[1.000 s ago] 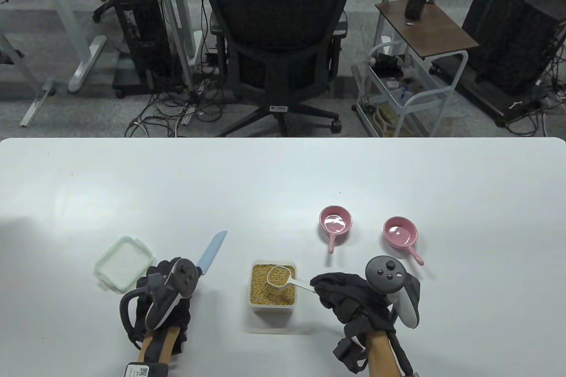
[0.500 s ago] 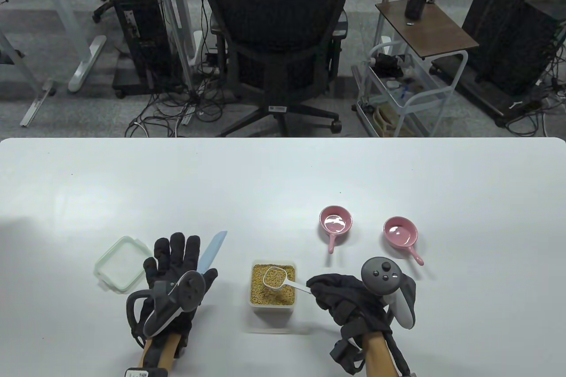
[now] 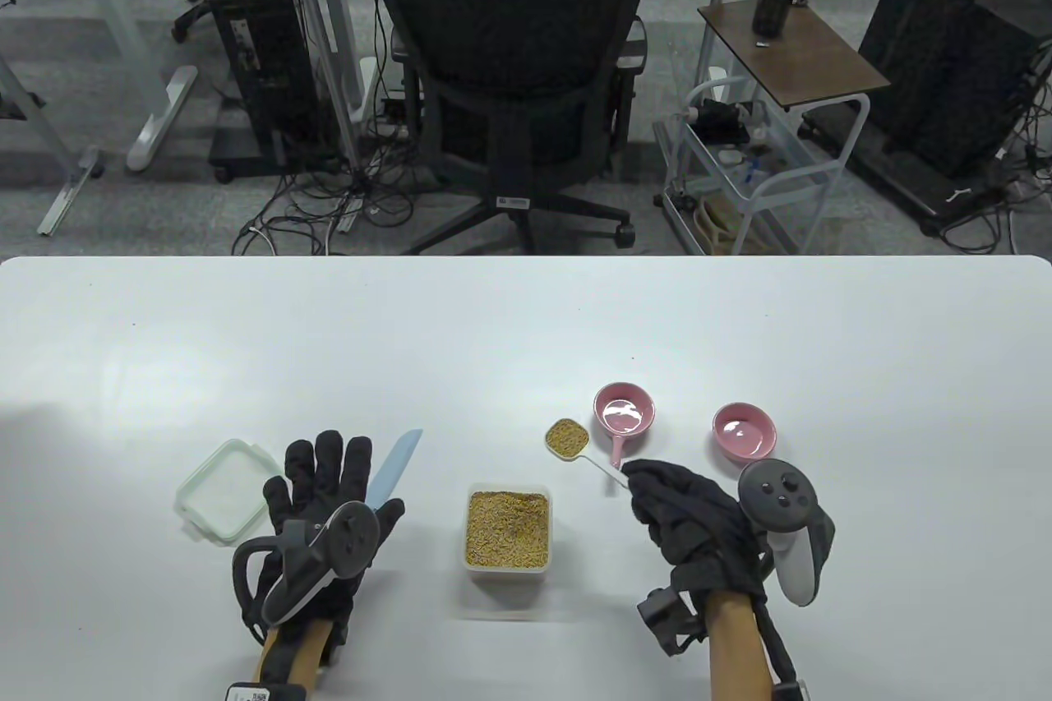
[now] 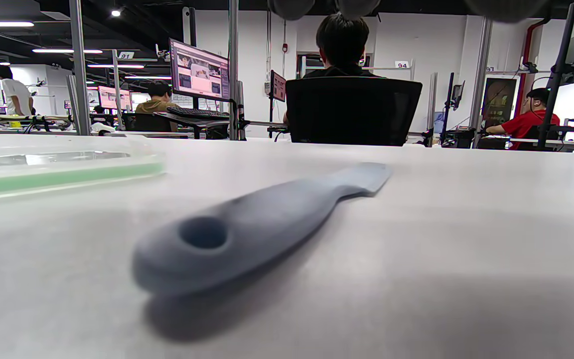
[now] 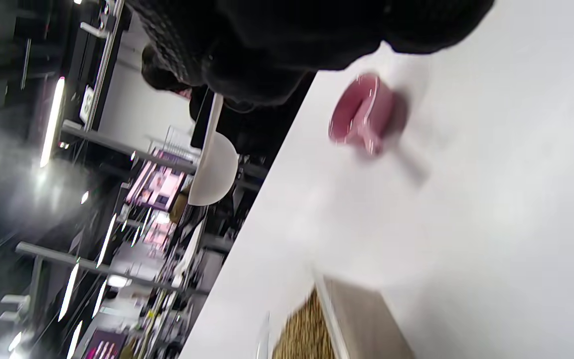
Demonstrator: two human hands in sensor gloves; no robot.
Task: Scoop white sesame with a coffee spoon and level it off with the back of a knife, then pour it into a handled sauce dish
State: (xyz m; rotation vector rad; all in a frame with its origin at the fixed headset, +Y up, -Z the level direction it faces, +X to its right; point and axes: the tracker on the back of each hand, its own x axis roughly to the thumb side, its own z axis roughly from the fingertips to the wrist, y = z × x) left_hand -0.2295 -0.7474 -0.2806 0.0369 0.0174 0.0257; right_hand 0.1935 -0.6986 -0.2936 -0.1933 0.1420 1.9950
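Observation:
My right hand (image 3: 657,495) pinches the thin handle of a white coffee spoon (image 3: 567,438). Its bowl is heaped with sesame and hovers just left of the nearer pink handled sauce dish (image 3: 625,409). In the right wrist view the spoon (image 5: 215,172) shows its white underside, with the pink dish (image 5: 364,117) beyond it. A clear box of sesame (image 3: 507,528) stands between my hands. My left hand (image 3: 329,479) lies flat with its fingers spread over the handle of a blue knife (image 3: 394,464). The knife (image 4: 267,219) rests on the table.
A second pink handled dish (image 3: 744,431) stands right of the first, partly behind my right tracker. The box's green-rimmed lid (image 3: 226,487) lies left of my left hand. Beyond the table's far edge stands an office chair (image 3: 509,76).
My right hand lifted the filled spoon out of the sesame box and carried it away and to the right, beside the pink dish. My left hand uncurled and spread flat.

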